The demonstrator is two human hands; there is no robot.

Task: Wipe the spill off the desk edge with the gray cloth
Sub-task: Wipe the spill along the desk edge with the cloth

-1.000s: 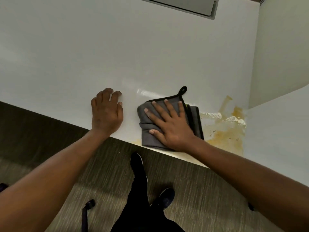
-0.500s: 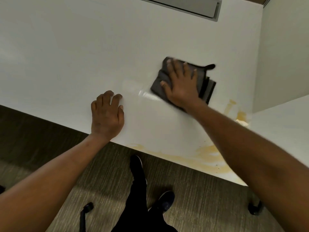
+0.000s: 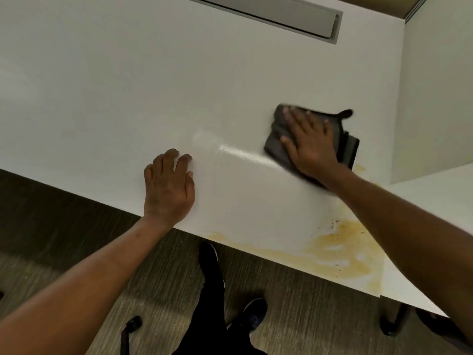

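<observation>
Flat and spread, the right hand (image 3: 311,147) presses the gray cloth (image 3: 277,143) onto the white desk (image 3: 128,85), gripping nothing. Left hand (image 3: 167,190) lies open at its nine o'clock. Yellow spill (image 3: 340,252) stains the desk edge at the cloth's five o'clock, apart from it.

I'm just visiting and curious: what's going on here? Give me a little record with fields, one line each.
surface: white desk
left hand: flat on the desk near its front edge, holding nothing
right hand: pressed flat on the gray cloth, farther back on the desk
cloth: folded, dark loop at one corner
spill: yellowish smear along the front edge, not under the cloth
job status: spill still there
floor: person's dark shoes below the desk edge
</observation>
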